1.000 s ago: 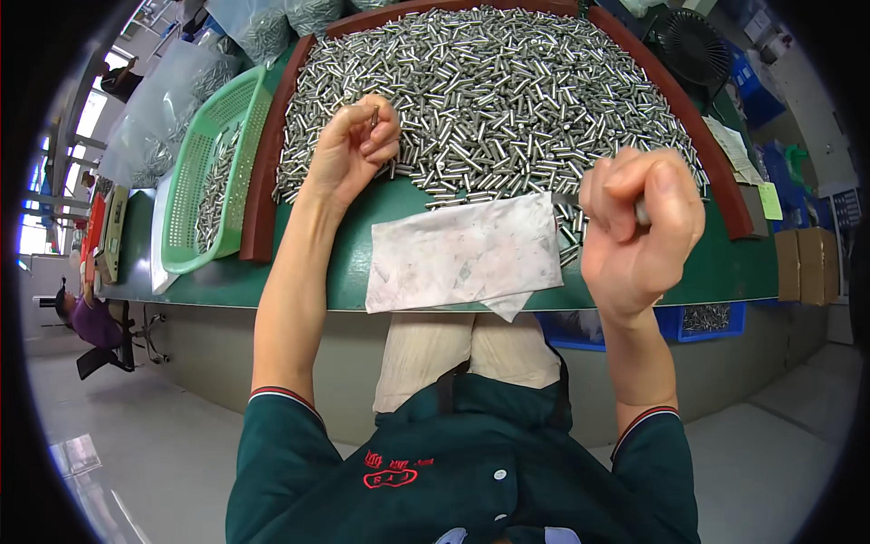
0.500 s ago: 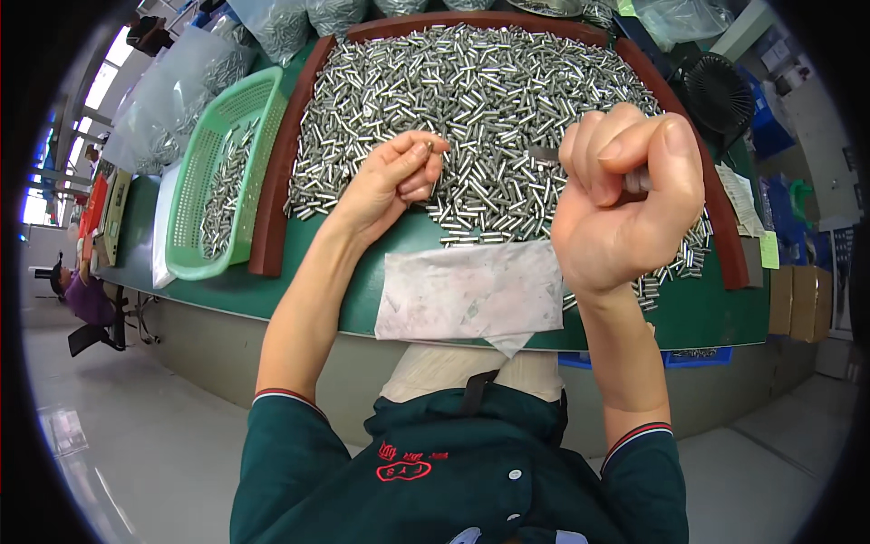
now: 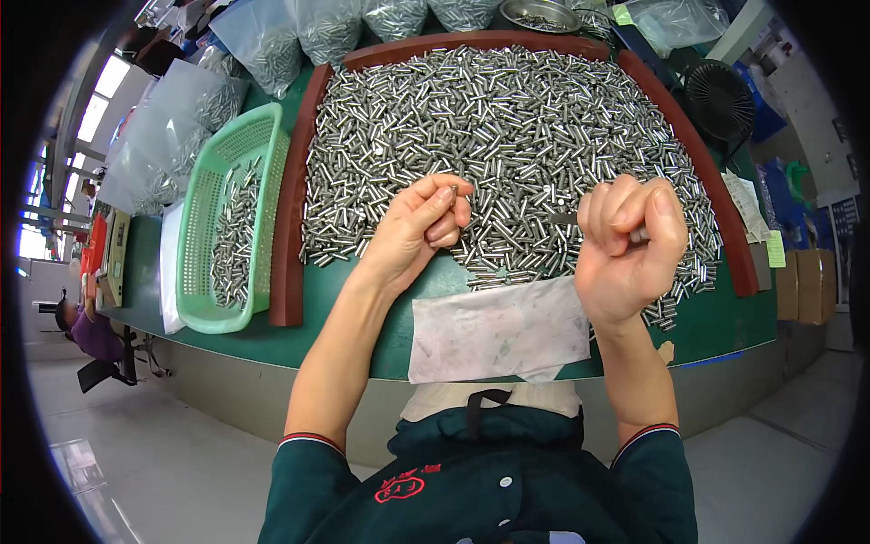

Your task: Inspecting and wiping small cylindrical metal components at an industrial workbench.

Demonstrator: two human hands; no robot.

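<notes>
A wide heap of short, shiny metal pins (image 3: 489,127) covers the green table in front of me. Over its near left part, my left hand (image 3: 419,222) is closed, thumb and forefinger pinching a small metal pin (image 3: 453,190) that barely shows. To the right, my right hand (image 3: 632,249) is raised above the heap with its fingers curled. A bit of grey metal, which looks like pins (image 3: 640,234), shows inside that grip. Beside its knuckles is a dark flat strip (image 3: 563,218); whether the hand holds it I cannot tell. A stained white cloth (image 3: 498,334) lies between my forearms.
Dark red wooden bars (image 3: 288,208) border the heap at left, back and right. A green plastic basket (image 3: 188,272) with pins stands at left. Bags of pins (image 3: 331,41) and a metal bowl (image 3: 542,14) line the back. A black fan (image 3: 719,95) is at right.
The view has shifted, so the table and heap appear lower and slightly farther right. My right hand looks smaller and lower over the heap. Both hands keep their closed grips.
</notes>
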